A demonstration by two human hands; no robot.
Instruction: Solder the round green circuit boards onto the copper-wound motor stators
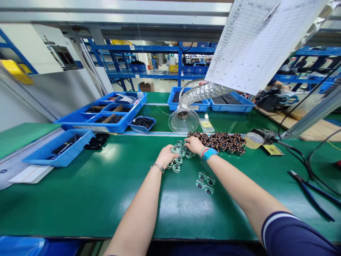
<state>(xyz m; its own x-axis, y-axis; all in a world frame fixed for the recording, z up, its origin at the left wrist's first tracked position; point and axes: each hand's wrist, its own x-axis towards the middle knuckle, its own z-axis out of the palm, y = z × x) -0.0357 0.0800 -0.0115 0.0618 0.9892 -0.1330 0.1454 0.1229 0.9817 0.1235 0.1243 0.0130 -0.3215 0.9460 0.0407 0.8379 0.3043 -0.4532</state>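
The left hand, partly curled with thumb and fingers apart, cups the near-left edge of a cluster of round green circuit boards on the green bench. The right hand bends its fingers down at the cluster's one o'clock edge — I cannot tell whether either hand grips a board. From the cluster, four loose boards lie at five o'clock, copper-wound stators at three — the clear extraction funnel at twelve.
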